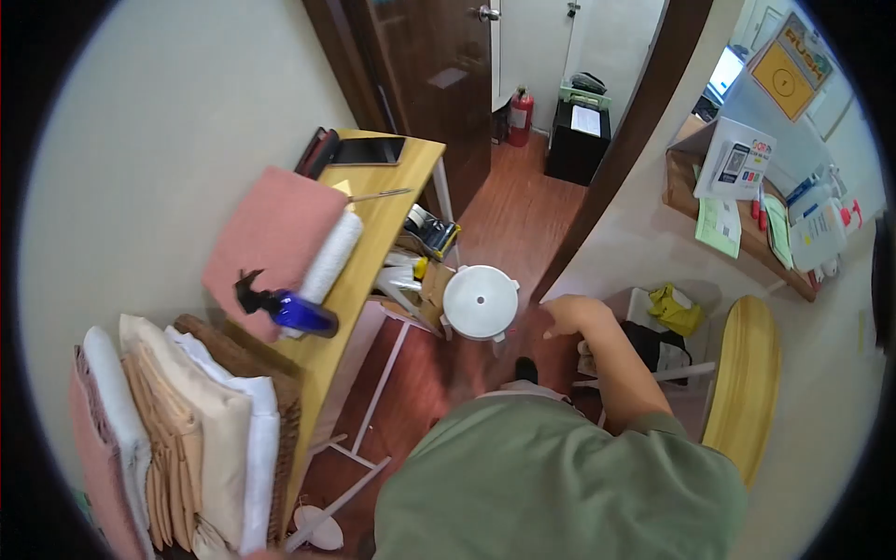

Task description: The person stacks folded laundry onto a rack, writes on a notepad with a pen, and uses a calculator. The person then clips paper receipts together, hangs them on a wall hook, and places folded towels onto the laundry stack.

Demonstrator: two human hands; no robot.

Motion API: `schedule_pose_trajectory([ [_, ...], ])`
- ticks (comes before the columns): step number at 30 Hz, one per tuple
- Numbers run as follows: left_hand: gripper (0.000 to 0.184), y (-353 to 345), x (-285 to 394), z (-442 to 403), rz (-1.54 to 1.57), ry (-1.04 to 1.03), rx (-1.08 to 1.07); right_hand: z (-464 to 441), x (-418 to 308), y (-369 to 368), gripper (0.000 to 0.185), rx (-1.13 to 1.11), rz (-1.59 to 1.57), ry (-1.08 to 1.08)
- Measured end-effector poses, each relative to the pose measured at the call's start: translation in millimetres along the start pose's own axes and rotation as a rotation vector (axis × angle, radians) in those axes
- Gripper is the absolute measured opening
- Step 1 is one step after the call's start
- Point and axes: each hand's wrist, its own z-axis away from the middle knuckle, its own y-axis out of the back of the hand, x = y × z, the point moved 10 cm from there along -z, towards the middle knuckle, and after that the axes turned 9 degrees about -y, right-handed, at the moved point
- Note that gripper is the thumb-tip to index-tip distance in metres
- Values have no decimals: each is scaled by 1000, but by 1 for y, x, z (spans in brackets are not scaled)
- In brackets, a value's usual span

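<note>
My right hand (pixel 567 315) hangs in front of me, right of a white round stool (pixel 479 317). Its fingers are loosely apart, and nothing shows in them. A sliver of skin at the bottom edge, below the stacked folded cloths (pixel 219 411), appears to be my left hand (pixel 265 554); its fingers are hidden. On the wooden table (pixel 392 210) to my left rest a folded pink towel (pixel 280 219), a rolled white towel (pixel 336 257) and a blue spray bottle (pixel 303 313) with a black nozzle.
A tablet (pixel 371 151) lies at the table's far end. Beyond the open brown door (pixel 429 84) stand a fire extinguisher (pixel 520 117) and a black cabinet (pixel 577 149). At right are a wall shelf (pixel 686 182), a yellow wooden board (pixel 744 373) and a yellow bag (pixel 676 310).
</note>
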Motion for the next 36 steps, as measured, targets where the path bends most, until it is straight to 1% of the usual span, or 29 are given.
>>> schedule_pose_trajectory([
  [1,15,-22,31,5,115,-16,-41,-5,20,7,69,58,-59,18],
  [2,15,-50,62,16,276,-11,-128,-19,47,9,68,117,-120,6],
  [3,15,-83,85,35,538,84,-221,-37,74,7,67,176,-180,-8],
  [4,16,-120,129,36,665,117,-453,-51,93,7,66,232,-238,-19],
  [5,19,-147,162,56,711,51,-535,-59,110,6,62,234,-201,-140],
  [6,18,-169,189,77,704,29,-540,-71,116,0,59,227,-202,-103],
  [8,29,-215,227,124,826,-32,-676,-105,132,-27,54,200,-196,-26],
  [11,32,-247,240,168,773,-127,-676,-144,160,-89,57,72,-289,54],
  [13,36,-259,235,174,682,-115,-680,-141,177,-106,60,70,-230,43],
  [15,39,-267,229,184,637,-117,-669,-143,216,-144,59,12,-460,-131],
  [17,39,-270,223,194,588,-90,-646,-106,228,-137,56,96,-481,-189],
  [19,41,-274,222,196,517,-74,-618,-102,249,-167,51,71,-572,-99],
  [21,42,-276,223,198,472,-36,-620,-89,267,-184,45,-34,-429,-220],
  [24,41,-277,222,204,435,8,-626,-76,290,-206,41,135,-409,-269],
  [27,36,-279,225,206,441,11,-611,-64,267,-216,40,-44,-442,-338],
  [29,30,-278,223,212,457,23,-618,-64,245,-214,43,17,-419,-232],
  [30,26,-279,223,216,470,31,-622,-67,237,-210,44,35,-406,-216],
  [32,24,-277,224,221,507,34,-637,-84,220,-220,46,38,-375,-164],
  [35,18,-279,228,211,520,-3,-660,-86,202,-211,48,243,-616,-192],
  [36,16,-277,228,210,518,-16,-671,-90,194,-216,49,227,-607,-190],
])
